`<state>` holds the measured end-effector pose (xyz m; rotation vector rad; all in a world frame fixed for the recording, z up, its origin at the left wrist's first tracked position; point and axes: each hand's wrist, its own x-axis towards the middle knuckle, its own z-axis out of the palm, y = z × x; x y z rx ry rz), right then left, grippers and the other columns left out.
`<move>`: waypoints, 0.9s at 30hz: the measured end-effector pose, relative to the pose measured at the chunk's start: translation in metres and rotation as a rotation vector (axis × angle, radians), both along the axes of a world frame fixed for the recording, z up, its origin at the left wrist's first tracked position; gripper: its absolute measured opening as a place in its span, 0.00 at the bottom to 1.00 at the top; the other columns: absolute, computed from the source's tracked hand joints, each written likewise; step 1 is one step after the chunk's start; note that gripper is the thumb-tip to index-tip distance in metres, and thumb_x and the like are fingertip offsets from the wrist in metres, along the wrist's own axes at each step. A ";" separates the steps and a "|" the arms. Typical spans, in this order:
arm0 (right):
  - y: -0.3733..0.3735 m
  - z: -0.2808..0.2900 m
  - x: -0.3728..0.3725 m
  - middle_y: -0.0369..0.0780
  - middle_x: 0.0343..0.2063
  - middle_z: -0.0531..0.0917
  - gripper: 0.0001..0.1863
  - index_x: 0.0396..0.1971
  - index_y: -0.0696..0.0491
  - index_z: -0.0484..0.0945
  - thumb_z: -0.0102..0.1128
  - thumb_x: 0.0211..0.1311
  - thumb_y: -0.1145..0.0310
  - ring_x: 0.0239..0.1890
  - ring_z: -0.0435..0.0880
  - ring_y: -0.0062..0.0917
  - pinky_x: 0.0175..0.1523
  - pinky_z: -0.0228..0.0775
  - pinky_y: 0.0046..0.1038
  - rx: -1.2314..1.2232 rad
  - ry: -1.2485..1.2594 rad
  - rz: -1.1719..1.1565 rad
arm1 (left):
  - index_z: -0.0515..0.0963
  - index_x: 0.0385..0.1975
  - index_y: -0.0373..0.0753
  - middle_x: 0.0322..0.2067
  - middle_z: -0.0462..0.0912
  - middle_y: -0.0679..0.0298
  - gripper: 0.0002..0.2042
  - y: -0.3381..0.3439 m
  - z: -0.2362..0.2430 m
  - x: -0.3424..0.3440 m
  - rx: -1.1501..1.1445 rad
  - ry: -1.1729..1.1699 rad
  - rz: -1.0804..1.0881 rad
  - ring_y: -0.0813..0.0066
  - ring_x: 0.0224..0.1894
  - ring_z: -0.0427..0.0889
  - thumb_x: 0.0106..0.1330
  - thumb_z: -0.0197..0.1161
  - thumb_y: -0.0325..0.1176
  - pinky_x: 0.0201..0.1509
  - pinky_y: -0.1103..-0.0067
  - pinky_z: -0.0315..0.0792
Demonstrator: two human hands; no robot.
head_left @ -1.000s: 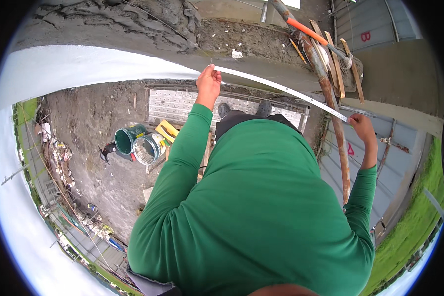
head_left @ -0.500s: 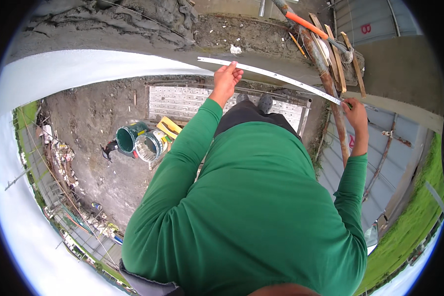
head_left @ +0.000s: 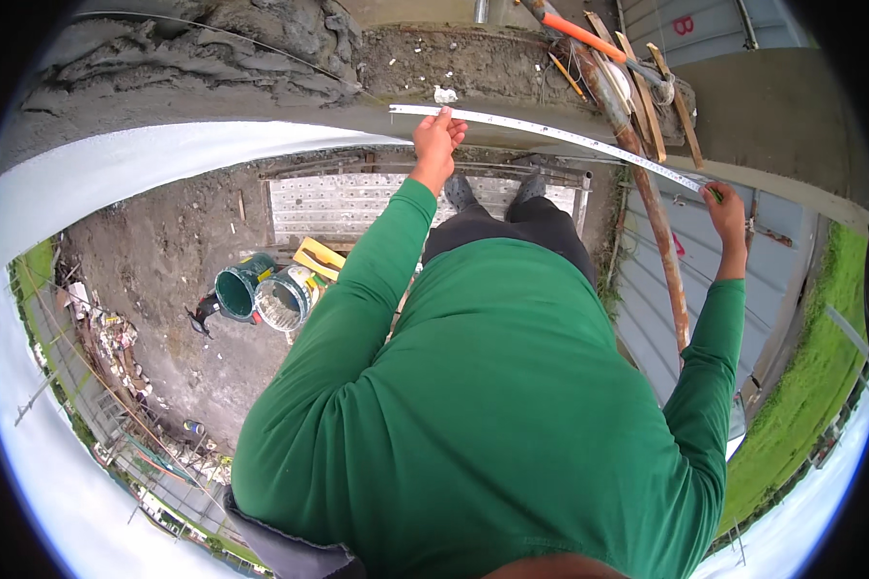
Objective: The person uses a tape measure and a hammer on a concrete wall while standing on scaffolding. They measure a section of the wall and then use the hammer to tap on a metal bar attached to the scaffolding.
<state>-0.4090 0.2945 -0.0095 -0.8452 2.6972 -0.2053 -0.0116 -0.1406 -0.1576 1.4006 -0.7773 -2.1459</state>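
Note:
A white tape measure is stretched between my hands, bowing slightly along the front of a concrete ledge. My left hand pinches the blade close to its free end, with the end sticking out a little to the left. At the other end, my right hand is closed round something green, where the blade runs in; the fingers hide most of it. Behind the blade, a rusty pole slants down past the ledge. A white lump lies on the ledge just beyond my left fingertips.
A perforated metal platform lies under my feet. Down to the left stand a green bucket and a whitish bucket, beside a yellow float. Wood strips and an orange-sleeved bar lean at the back right. Wet mortar covers the far left.
My right hand has moved right, and more of the blade shows between my hands. The left hand keeps its pinch near the free end. The whole view has shifted slightly.

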 end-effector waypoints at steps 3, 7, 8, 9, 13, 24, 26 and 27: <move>0.028 0.005 -0.037 0.49 0.41 0.88 0.19 0.45 0.55 0.87 0.72 0.63 0.55 0.44 0.88 0.42 0.52 0.77 0.35 -0.025 0.034 -0.026 | 0.75 0.41 0.39 0.34 0.83 0.60 0.09 -0.005 0.001 0.002 0.009 0.001 0.021 0.71 0.36 0.85 0.77 0.63 0.38 0.36 0.79 0.80; 0.057 0.007 -0.077 0.47 0.43 0.89 0.23 0.48 0.55 0.87 0.73 0.62 0.52 0.46 0.89 0.39 0.54 0.77 0.34 -0.012 -0.022 -0.120 | 0.75 0.41 0.39 0.34 0.84 0.61 0.09 -0.011 0.000 -0.003 -0.004 -0.024 0.065 0.72 0.35 0.85 0.77 0.63 0.37 0.35 0.79 0.79; 0.061 0.008 -0.084 0.47 0.43 0.89 0.24 0.48 0.55 0.87 0.73 0.62 0.52 0.46 0.89 0.39 0.54 0.77 0.34 -0.008 -0.048 -0.160 | 0.75 0.42 0.39 0.34 0.84 0.61 0.09 -0.011 -0.001 -0.005 -0.007 -0.021 0.074 0.72 0.35 0.85 0.77 0.63 0.37 0.34 0.80 0.78; 0.067 0.005 -0.094 0.47 0.44 0.89 0.24 0.48 0.55 0.87 0.73 0.62 0.51 0.47 0.89 0.39 0.55 0.77 0.34 -0.005 -0.017 -0.132 | 0.75 0.42 0.39 0.33 0.84 0.61 0.09 -0.012 -0.001 -0.007 -0.013 -0.020 0.082 0.73 0.35 0.85 0.76 0.64 0.37 0.34 0.80 0.78; 0.085 -0.005 -0.126 0.47 0.44 0.89 0.26 0.49 0.54 0.87 0.74 0.61 0.48 0.48 0.89 0.40 0.56 0.77 0.35 -0.037 0.066 -0.089 | 0.75 0.43 0.40 0.34 0.84 0.62 0.09 -0.015 -0.005 -0.007 -0.019 -0.041 0.113 0.72 0.35 0.86 0.76 0.64 0.38 0.34 0.80 0.76; 0.093 -0.006 -0.150 0.47 0.45 0.89 0.27 0.48 0.55 0.88 0.74 0.59 0.47 0.51 0.88 0.42 0.57 0.77 0.38 -0.110 0.214 -0.114 | 0.75 0.44 0.41 0.35 0.84 0.63 0.09 -0.021 -0.005 -0.013 -0.043 -0.094 0.164 0.71 0.39 0.85 0.77 0.64 0.39 0.35 0.79 0.72; 0.094 -0.009 -0.152 0.47 0.45 0.89 0.26 0.47 0.54 0.88 0.74 0.59 0.47 0.50 0.87 0.44 0.57 0.77 0.38 -0.135 0.229 -0.128 | 0.75 0.45 0.41 0.35 0.84 0.63 0.09 -0.020 0.000 -0.020 -0.039 -0.113 0.166 0.71 0.39 0.85 0.77 0.64 0.39 0.36 0.78 0.72; 0.090 -0.008 -0.153 0.47 0.45 0.89 0.26 0.47 0.54 0.88 0.74 0.59 0.47 0.50 0.87 0.44 0.56 0.77 0.38 -0.140 0.248 -0.105 | 0.75 0.45 0.42 0.35 0.84 0.63 0.09 -0.020 -0.001 -0.020 -0.041 -0.121 0.178 0.71 0.39 0.85 0.77 0.64 0.39 0.36 0.78 0.72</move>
